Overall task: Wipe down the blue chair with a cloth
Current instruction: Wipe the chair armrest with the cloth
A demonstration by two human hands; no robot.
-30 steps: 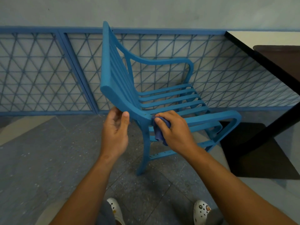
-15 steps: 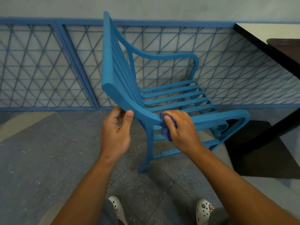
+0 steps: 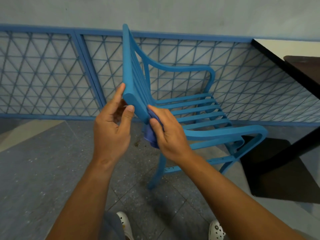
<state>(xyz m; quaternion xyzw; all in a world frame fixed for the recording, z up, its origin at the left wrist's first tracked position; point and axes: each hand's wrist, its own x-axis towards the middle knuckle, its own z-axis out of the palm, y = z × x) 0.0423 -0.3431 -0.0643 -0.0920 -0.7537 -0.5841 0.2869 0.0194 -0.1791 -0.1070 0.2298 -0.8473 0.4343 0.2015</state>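
The left hand grips the top rail of the blue chair by the fence, probably steadying it, so the right hand can press its bunched cloth against the back's edge.

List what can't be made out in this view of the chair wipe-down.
- Cloth: head view, mostly hidden under the right hand, so its full shape is unclear.
- Left hand grip: fingertips go behind the blue chair backrest, contact there unseen.
- Chair's far rear leg: hidden behind the seat and backrest.
- Table: cut off by the right edge.
- Shoes: cut off by the bottom edge.
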